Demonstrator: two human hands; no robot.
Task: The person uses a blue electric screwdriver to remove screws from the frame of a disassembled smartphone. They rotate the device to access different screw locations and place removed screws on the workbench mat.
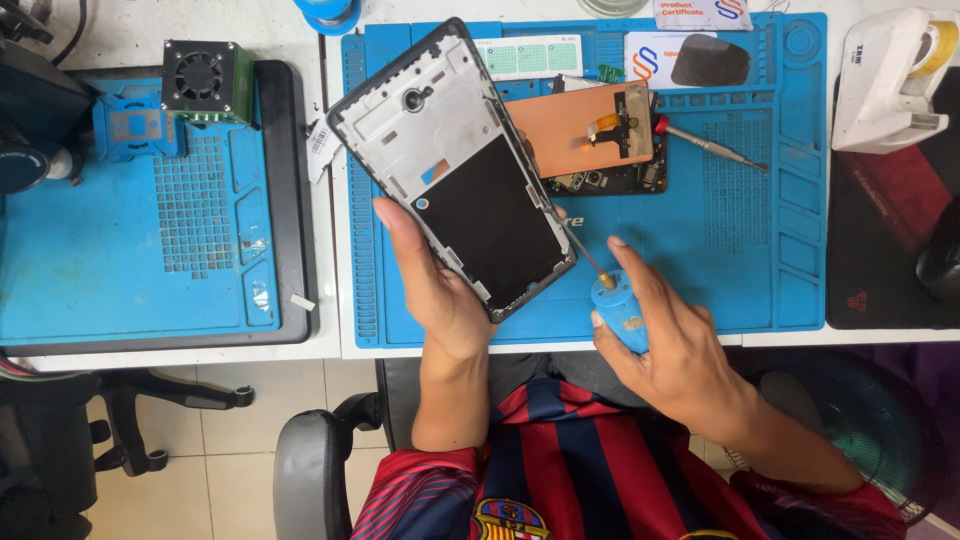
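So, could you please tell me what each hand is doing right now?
Left hand: holding the phone frame.
Right hand: gripping the blue screwdriver.

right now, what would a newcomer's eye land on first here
The opened phone frame, its black inner panel showing, is held tilted in the left hand above the blue repair mat. The right hand grips a blue-handled screwdriver with its tip at the frame's lower right edge. Behind the frame, a copper-coloured phone part lies on the mat.
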